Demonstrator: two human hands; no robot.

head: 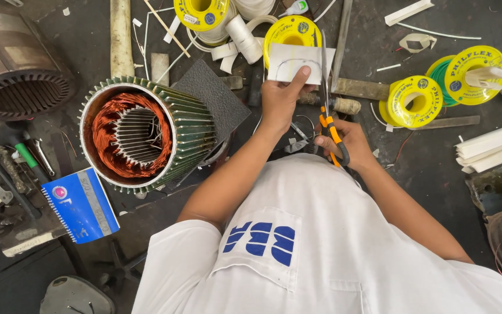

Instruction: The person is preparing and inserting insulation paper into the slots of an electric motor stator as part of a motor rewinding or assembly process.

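Left hand (279, 97) pinches a white sheet of insulating paper (295, 61) by its lower edge, thumb on top and fingers folded beneath, so the sheet sits up in front of the person above the dark table (379, 46). Right hand (350, 142) is closed through the orange and black handles of a pair of scissors (327, 93); the long blades point away from the body and lie along the right edge of the paper, touching or nearly touching it, and whether the blades are parted cannot be told from this angle. A faint curved line runs across the sheet. Just behind the paper lies a yellow spool (293, 30), partly hidden by it, and another yellow spool (201, 11) stands farther left beside a roll of white tape (244, 38). To the right of the hands, well apart from them, two more yellow spools (415, 100) rest near each other, one of them carrying green wire (440, 71). Left of the left forearm stands a finned motor stator (146, 132) with copper windings (107, 135) inside its bore. Near it, lower left, lies a blue spiral notebook (82, 203). White strips (492, 146) are stacked at the right edge of the table.
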